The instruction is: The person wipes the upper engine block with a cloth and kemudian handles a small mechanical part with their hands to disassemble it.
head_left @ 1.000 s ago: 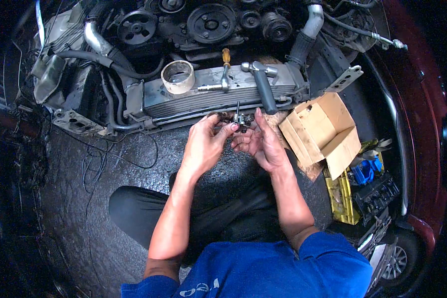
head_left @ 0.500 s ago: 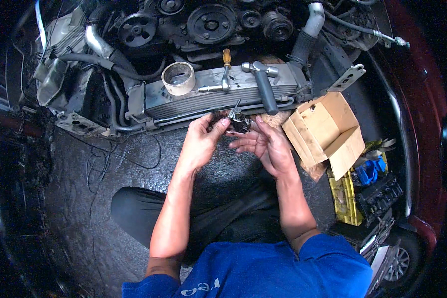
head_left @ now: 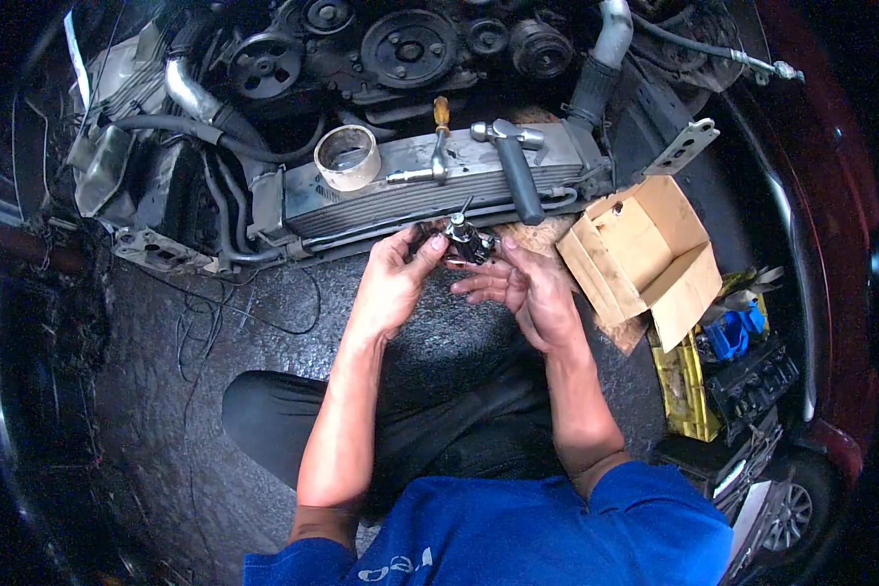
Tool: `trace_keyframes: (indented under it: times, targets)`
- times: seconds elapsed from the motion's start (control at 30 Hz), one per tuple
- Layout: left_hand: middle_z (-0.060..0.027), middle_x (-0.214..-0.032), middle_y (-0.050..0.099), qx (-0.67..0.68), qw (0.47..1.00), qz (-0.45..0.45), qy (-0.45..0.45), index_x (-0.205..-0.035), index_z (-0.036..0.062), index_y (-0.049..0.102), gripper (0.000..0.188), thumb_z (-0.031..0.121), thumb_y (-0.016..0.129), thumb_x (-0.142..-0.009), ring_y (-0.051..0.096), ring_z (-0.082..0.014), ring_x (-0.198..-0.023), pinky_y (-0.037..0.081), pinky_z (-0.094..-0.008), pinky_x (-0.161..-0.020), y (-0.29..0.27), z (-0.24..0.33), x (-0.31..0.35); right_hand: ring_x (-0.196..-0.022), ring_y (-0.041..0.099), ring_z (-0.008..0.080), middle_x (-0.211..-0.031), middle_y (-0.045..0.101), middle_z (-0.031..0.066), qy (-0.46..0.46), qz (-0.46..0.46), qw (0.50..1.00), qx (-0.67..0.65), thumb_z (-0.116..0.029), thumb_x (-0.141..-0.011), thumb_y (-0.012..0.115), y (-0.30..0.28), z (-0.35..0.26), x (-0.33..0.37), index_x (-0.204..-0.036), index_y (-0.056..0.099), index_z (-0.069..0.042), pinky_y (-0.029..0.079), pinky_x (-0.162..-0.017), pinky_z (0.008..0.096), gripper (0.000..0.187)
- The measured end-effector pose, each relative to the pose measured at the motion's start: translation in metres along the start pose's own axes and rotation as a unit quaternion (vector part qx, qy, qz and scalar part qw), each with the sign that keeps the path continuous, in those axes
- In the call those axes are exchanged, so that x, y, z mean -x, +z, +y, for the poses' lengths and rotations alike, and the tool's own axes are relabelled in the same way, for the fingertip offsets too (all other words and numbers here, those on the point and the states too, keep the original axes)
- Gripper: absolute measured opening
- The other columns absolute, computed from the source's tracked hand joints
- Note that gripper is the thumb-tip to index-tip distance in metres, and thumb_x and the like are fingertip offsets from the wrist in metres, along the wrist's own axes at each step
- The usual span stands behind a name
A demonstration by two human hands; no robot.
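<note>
A small black mechanical part with a silvery metal top and a thin upright pin (head_left: 470, 244) is held just in front of the metal cooler. My left hand (head_left: 395, 278) is closed on its left side, thumb pressed near the metal top. At its right end is my right hand (head_left: 537, 298), palm turned up, with thumb and index finger at the part's edge and the other fingers stretched out below it. The part's underside and the left fingertips are partly hidden. Dark grime marks the fingers of both hands.
Along the cooler (head_left: 410, 161) lie a roll of tape (head_left: 348, 174), a ratchet with an orange handle (head_left: 440, 146) and a dark-handled hammer (head_left: 520, 176). Right of my hands stands an open cardboard box (head_left: 645, 264), near a yellow tray (head_left: 687, 386). Engine pulleys (head_left: 410, 47) are beyond; a thin cable (head_left: 205, 322) lies left.
The part has tilted a little between my hands, its metal top shifting slightly left. My hands stay almost in place; the whole view has shifted slightly.
</note>
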State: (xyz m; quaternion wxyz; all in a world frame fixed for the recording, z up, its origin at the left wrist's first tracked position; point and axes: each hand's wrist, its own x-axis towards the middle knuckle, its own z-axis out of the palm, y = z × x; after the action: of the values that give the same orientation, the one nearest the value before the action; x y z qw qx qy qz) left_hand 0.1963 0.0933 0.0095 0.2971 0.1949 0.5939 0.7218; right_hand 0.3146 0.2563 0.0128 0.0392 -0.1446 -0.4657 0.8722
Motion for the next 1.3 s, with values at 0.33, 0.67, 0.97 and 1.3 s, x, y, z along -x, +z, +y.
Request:
trace_keyframes:
  times: [0.33, 0.67, 0.97, 1.3]
  targets:
    - [-0.0080, -0.112, 0.072, 0.017, 1.000, -0.008, 0.005, -0.127, -0.0061, 0.064, 0.032, 0.015, 0.064, -0.103, 0.064, -0.0123, -0.100, 0.049, -0.0278, -0.094, 0.000, -0.001, 0.001, -0.096, 0.075, 0.0305, -0.118, 0.072, 0.0218, -0.006, -0.014, 1.000, 0.006, -0.042, -0.105, 0.055, 0.003, -0.002, 0.002, -0.131, 0.059, 0.006, 0.059, -0.081, 0.0355, 0.054]
    - [-0.0079, -0.113, 0.073, -0.050, 0.998, 0.002, 0.034, -0.123, -0.0039, 0.068, 0.030, 0.014, 0.070, -0.099, 0.065, -0.0123, -0.102, 0.051, -0.0291, -0.095, 0.005, 0.007, 0.007, -0.097, 0.074, 0.0291, -0.117, 0.071, 0.0176, -0.011, -0.023, 1.000, 0.008, -0.042, -0.105, 0.056, 0.000, -0.001, 0.002, -0.136, 0.056, 0.004, 0.058, -0.082, 0.0357, 0.055]
    - [-0.0073, -0.117, 0.073, -0.090, 0.993, -0.043, 0.056, -0.125, -0.0009, 0.069, 0.032, 0.005, 0.074, -0.093, 0.066, -0.0131, -0.103, 0.052, -0.0309, -0.096, 0.007, 0.006, 0.013, -0.105, 0.071, 0.0247, -0.128, 0.067, 0.0140, -0.055, -0.081, 0.995, -0.004, -0.032, -0.102, 0.065, -0.011, 0.009, 0.009, -0.148, 0.044, 0.004, 0.056, -0.087, 0.0345, 0.062]
    - [-0.0098, -0.128, 0.068, 0.017, 0.996, -0.079, 0.021, -0.133, -0.0028, 0.063, 0.044, -0.006, 0.072, -0.090, 0.066, -0.0166, -0.111, 0.056, -0.0308, -0.094, 0.005, -0.001, 0.013, -0.118, 0.065, 0.0219, -0.135, 0.062, 0.0129, -0.107, -0.074, 0.990, 0.047, -0.012, -0.088, 0.081, -0.009, 0.010, 0.019, -0.154, 0.036, 0.003, 0.052, -0.101, 0.0357, 0.081]
